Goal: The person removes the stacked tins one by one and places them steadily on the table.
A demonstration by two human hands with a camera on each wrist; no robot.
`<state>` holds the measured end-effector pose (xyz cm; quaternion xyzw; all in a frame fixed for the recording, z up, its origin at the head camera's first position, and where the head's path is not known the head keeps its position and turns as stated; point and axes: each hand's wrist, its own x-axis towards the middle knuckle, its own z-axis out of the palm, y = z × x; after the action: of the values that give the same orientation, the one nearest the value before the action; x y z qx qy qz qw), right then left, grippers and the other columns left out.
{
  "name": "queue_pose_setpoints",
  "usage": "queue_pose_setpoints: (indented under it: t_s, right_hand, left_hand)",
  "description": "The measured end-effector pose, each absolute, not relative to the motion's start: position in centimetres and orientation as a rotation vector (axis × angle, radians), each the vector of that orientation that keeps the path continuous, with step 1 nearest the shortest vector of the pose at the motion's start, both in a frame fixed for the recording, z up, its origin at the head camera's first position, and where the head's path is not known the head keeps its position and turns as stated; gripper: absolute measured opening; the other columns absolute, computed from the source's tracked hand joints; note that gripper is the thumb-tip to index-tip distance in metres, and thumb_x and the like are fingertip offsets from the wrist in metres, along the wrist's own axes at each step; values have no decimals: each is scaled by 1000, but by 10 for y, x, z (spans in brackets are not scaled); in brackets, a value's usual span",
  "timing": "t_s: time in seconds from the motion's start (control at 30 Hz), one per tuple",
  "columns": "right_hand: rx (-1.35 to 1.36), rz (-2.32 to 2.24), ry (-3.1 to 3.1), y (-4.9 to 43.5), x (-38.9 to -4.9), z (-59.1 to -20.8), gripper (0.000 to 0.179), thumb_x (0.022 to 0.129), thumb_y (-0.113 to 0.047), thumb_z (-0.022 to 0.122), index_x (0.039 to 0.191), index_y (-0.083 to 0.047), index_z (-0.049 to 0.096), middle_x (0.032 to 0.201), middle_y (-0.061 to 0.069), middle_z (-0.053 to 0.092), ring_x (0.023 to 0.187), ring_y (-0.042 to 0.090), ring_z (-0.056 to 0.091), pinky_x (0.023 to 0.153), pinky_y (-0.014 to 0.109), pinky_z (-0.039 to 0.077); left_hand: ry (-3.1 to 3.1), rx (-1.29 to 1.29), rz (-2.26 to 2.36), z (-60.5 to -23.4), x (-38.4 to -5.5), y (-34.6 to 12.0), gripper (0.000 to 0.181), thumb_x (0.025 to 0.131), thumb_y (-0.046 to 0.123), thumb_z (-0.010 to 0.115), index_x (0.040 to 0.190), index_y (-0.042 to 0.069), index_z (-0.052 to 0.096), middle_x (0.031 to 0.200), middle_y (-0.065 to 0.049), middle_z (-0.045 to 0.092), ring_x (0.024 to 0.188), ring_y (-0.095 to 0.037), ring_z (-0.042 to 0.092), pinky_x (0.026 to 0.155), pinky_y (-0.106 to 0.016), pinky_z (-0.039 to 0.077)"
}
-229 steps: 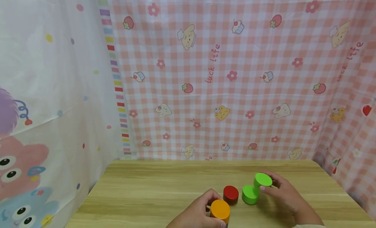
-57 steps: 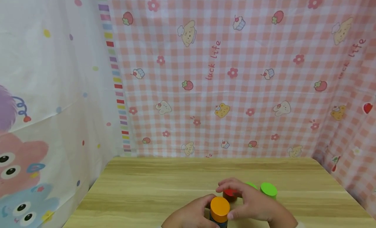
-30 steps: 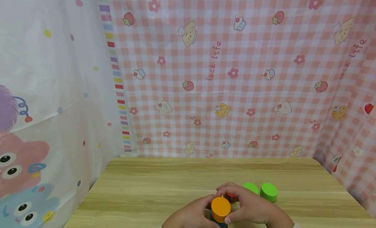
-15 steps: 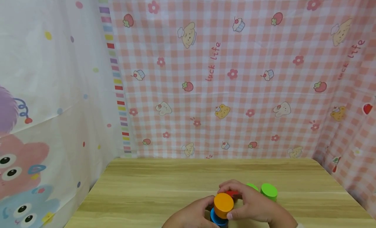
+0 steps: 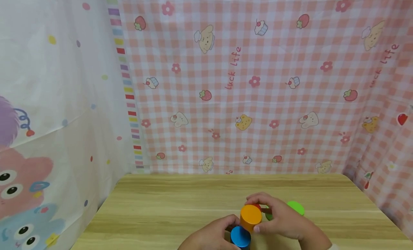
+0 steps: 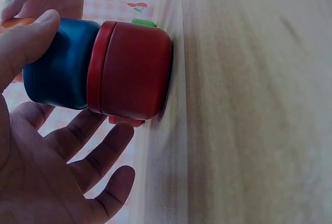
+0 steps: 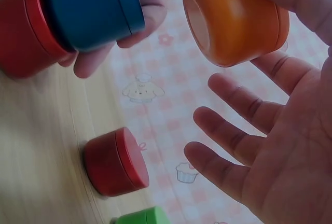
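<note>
My right hand (image 5: 285,219) pinches an orange round tin (image 5: 251,217) between thumb and forefinger, raised and tilted, its other fingers spread in the right wrist view. The orange tin is apart from the blue round tin (image 5: 240,237), to its upper right in the head view. That blue tin sits on a red tin (image 6: 136,71), which rests on the wooden table; the two form a stack. My left hand (image 5: 211,235) holds the blue tin at its sides, thumb on one side and fingers on the other. The lower red tin is hidden in the head view.
Behind the stack stands a second red tin (image 7: 115,163) on the table. Two green tins are beyond it to the right: one green tin (image 5: 295,207) shows its lid, the other green tin (image 5: 269,216) is mostly covered by my right hand. Patterned cloths (image 5: 193,99) hang behind and beside the table.
Earlier my right hand held a green tin, which now stands on the table. It then gripped the orange tin on the stack and lifted it up and right, uncovering the blue tin.
</note>
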<state>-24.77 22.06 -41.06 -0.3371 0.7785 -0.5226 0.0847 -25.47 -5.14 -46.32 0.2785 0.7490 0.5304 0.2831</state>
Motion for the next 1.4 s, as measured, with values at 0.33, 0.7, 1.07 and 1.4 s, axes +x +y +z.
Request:
queue_pose_setpoints:
  t_s: [0.33, 0.7, 1.07, 1.4]
  right_hand:
    - [-981, -1582, 2428, 234, -252, -414, 45, 92, -12, 78, 134, -5, 62, 136, 18, 62, 124, 8, 57, 102, 55, 47]
    - [-840, -1614, 2545, 250, -256, -418, 51, 91, -15, 80, 137, -1, 59, 135, 14, 66, 123, 9, 58, 105, 64, 45]
    - [-603, -1631, 2604, 269, -262, -419, 55, 92, -18, 81, 139, -2, 57, 134, 12, 66, 122, 16, 61, 110, 54, 49]
    - [-513, -1668, 2623, 285, -264, -422, 56, 94, -17, 79, 143, 0, 55, 138, 16, 64, 119, 8, 61, 110, 61, 45]
  left_hand:
    - [1992, 764, 1432, -464, -255, -49, 35, 94, 14, 81, 124, 19, 65, 114, 8, 68, 103, -13, 60, 95, -32, 49]
    - [2002, 768, 1419, -465, -255, -49, 37, 94, 13, 81, 126, 20, 64, 115, 9, 68, 103, -12, 61, 95, -31, 50]
    - [2009, 771, 1414, -464, -256, -49, 39, 93, 8, 80, 126, 19, 63, 116, 8, 67, 103, -13, 60, 96, -31, 50]
    - [2035, 789, 1411, -465, -255, -49, 39, 93, 8, 80, 125, 19, 63, 114, 8, 66, 103, -10, 61, 93, -28, 50]
